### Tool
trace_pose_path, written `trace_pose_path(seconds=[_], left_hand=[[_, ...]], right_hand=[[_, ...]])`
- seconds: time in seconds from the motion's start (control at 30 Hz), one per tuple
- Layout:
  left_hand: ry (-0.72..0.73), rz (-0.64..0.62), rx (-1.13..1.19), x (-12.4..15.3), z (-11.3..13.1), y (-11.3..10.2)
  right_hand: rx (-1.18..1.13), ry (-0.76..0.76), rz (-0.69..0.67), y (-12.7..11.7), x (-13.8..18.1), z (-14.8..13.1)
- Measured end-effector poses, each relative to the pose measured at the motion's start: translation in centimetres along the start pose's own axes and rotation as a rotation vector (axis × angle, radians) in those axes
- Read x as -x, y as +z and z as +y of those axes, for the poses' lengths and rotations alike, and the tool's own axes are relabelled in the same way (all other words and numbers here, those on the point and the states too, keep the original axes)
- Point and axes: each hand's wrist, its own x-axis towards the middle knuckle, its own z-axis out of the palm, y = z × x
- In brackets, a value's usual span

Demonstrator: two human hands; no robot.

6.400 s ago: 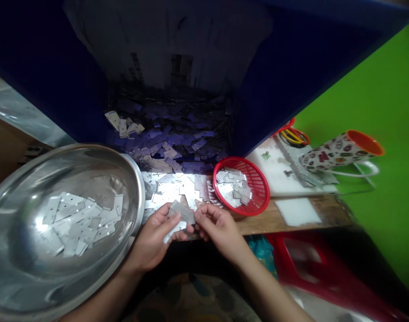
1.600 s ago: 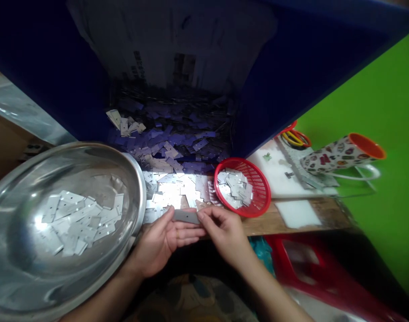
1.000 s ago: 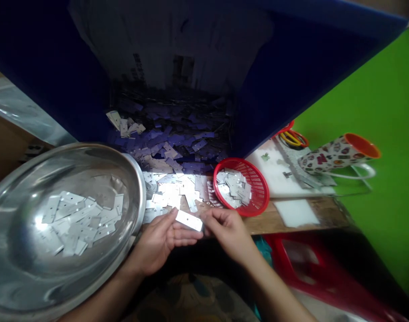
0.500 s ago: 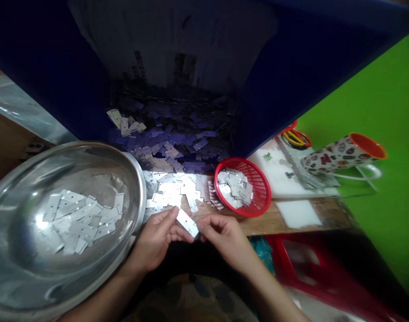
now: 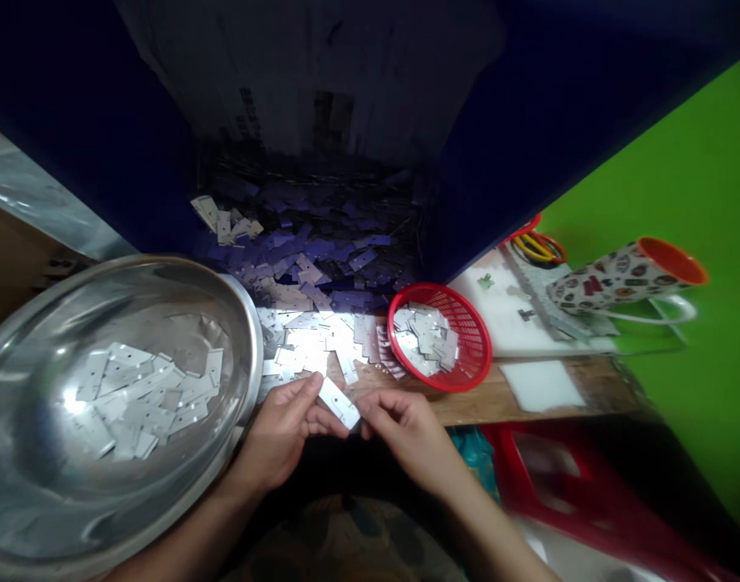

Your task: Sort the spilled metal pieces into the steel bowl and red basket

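A small silvery rectangular metal plate (image 5: pixel 339 402) with a hole in it is held in front of the table edge. My left hand (image 5: pixel 289 424) pinches its left end between thumb and fingers. At its right end, the closed thumb and fingertips of my right hand (image 5: pixel 399 428) touch the corner; whether something small sits between them is hidden. Beyond the hands lies a bright heap of similar metal plates (image 5: pixel 309 343), running back into a dark blue enclosure. A red plastic basket (image 5: pixel 475 356) with several plates stands to the right of the heap.
On the left, a large steel basin (image 5: pixel 248 323) holds many plates. To the right are a patterned mug (image 5: pixel 612 279) with an orange inside, coloured rings (image 5: pixel 536 248) and a white pad (image 5: pixel 543 385). Blue walls (image 5: pixel 527 137) flank the heap. A red stool-like object (image 5: pixel 509 461) is below the table.
The hands keep almost the same hold on the metal plate. Only a slight shift of the camera view shows.
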Motion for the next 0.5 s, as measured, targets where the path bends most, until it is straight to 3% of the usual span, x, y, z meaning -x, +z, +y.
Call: trace_pose_path(seconds=[0.2, 0.5], left_hand=[[0.010, 0.006, -0.045, 0.04, -0.12, 0.07], [0.007, -0.001, -0.039, -0.03, -0.10, -0.13]], right_hand=[[0.037, 0.060, 0.046, 0.66, -0.20, 0.47], [0.034, 0.021, -0.028, 0.69, -0.03, 0.51]])
